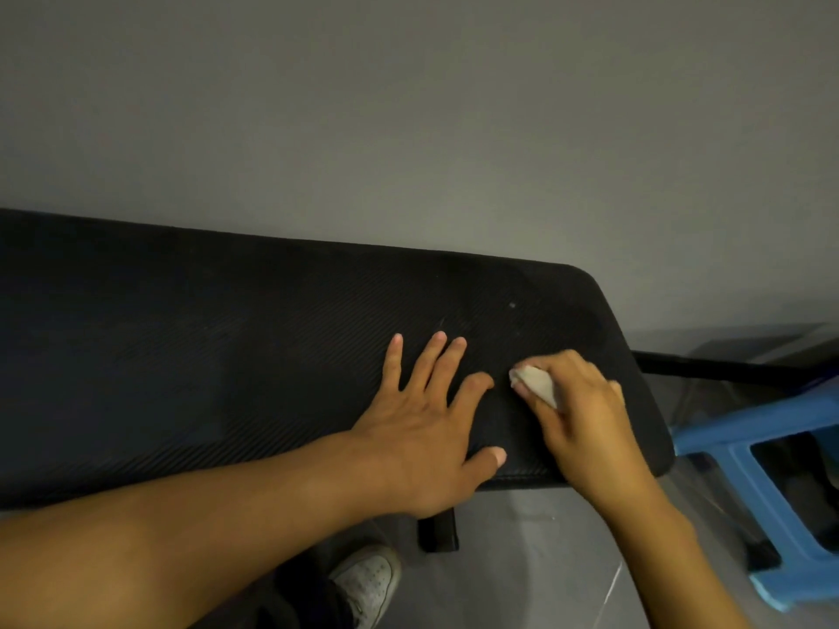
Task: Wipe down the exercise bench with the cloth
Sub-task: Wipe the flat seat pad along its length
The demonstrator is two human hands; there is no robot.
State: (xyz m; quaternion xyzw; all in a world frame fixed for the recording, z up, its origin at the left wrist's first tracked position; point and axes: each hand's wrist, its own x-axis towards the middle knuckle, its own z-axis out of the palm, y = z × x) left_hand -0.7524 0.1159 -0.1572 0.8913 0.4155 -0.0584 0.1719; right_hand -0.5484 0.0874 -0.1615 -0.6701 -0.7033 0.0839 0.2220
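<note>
With right hand (585, 424) pinching the wadded cloth (535, 381) and left hand (426, 429) flat, empty, bracing the exercise bench (227, 356), press firmly toward the specks (512, 305) near the far right corner.

A blue plastic stool (744, 429) stands at four o'clock, a white sneaker (370, 583) at six, a grey wall (408, 106) at twelve.
</note>
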